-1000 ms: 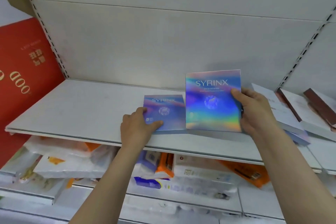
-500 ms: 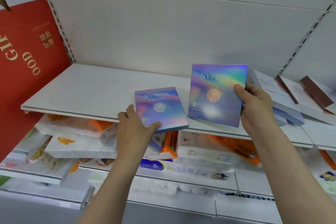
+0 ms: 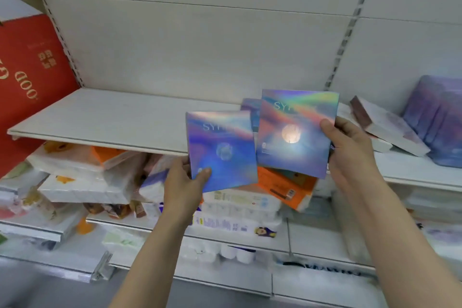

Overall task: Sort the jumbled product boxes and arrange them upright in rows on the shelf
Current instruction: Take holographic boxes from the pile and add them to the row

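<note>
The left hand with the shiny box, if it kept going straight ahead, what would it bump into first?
Probably the front edge of the white shelf. The left hand holds its shiny box in front of that edge, and the box's top would likely touch before the fingers. Depth is hard to judge from this one view.

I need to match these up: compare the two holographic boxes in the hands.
The left hand grips its box at the bottom left corner; the right hand grips its box at the right edge. The left box sits lower and tilts counterclockwise; the right box tilts slightly clockwise. Both share the same iridescent print.
</note>
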Available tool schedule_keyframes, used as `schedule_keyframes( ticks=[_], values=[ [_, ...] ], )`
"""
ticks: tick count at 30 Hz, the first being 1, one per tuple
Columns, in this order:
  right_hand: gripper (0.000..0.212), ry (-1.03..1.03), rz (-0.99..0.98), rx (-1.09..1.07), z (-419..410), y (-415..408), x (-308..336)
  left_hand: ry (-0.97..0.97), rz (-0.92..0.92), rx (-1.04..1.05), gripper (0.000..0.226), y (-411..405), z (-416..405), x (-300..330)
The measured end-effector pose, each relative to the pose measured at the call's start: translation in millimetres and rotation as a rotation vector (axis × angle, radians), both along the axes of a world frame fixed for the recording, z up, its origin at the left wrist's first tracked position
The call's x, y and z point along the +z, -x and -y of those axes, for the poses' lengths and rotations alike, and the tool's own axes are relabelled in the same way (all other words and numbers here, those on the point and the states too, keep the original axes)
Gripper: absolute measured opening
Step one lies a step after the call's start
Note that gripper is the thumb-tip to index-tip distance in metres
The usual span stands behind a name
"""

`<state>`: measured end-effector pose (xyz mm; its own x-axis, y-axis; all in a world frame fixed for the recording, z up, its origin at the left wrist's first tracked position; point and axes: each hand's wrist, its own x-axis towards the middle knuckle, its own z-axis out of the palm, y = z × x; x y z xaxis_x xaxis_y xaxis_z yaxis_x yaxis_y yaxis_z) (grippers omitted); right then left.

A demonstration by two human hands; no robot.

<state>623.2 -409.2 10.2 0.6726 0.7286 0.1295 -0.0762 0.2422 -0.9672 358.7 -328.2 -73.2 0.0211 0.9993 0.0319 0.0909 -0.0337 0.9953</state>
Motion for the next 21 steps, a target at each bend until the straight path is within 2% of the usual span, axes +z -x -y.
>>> schedule_keyframes(
  ticks=[8,10,13,17,21],
  values=[
    [0.034,-0.050,-0.084,-0.101,144.7,-105.3,-10.9,-0.182,0.203,-0.166,0.034,-127.8,107.4,23.6],
    [0.033,-0.035,-0.080,-0.132,171.1,-125.0,-12.3,-0.186,0.247,-0.222,0.033,-157.1,129.6,26.6],
    [0.031,-0.033,-0.096,-0.161,202.9,-154.2,-11.9,-0.187,0.271,-0.266,0.017,-197.4,152.8,29.7],
    [0.018,-0.055,-0.089,-0.204,229.8,-195.9,-11.5,-0.143,0.307,-0.309,0.016,-244.2,162.7,38.5],
    [0.030,-0.050,-0.074,-0.251,239.7,-245.7,-16.5,-0.124,0.319,-0.358,0.012,-286.5,157.4,41.1]
  ],
)
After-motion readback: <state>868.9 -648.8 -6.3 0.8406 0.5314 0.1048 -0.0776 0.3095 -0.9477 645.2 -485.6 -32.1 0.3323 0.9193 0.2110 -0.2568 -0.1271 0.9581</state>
